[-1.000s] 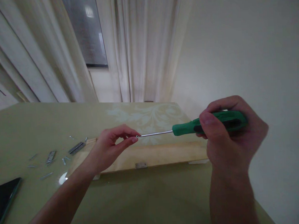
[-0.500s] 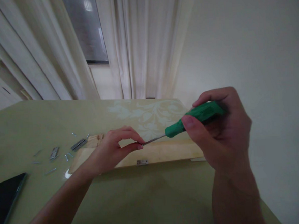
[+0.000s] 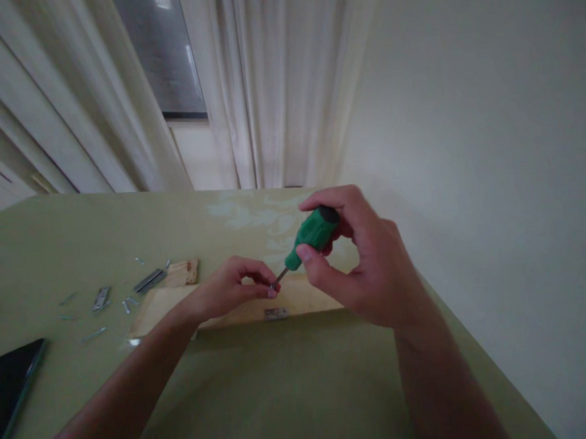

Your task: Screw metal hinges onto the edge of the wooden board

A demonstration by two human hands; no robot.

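My right hand (image 3: 358, 262) is wrapped round the green handle of a screwdriver (image 3: 315, 231), which slants down to the left. Its tip meets the pinched fingertips of my left hand (image 3: 237, 286). Between that thumb and forefinger is a tiny metal piece, apparently a screw (image 3: 274, 287), mostly hidden by the fingers. Both hands are over a pale wooden board (image 3: 310, 298) lying lengthwise on the table. A small metal hinge plate (image 3: 275, 314) sits at the board's near edge, just below my left fingertips.
Left of the board, several loose screws (image 3: 94, 334) are scattered by a metal hinge (image 3: 100, 298) and a larger metal fitting (image 3: 149, 280). A small wood block (image 3: 182, 272) lies behind the board. A dark phone or tablet (image 3: 13, 389) rests at lower left. Curtains and a wall border the green-covered table (image 3: 283, 385).
My right hand has come left and inward with the screwdriver, which now stands steeper. My left hand keeps its pinch at the tip. The view has shifted slightly.
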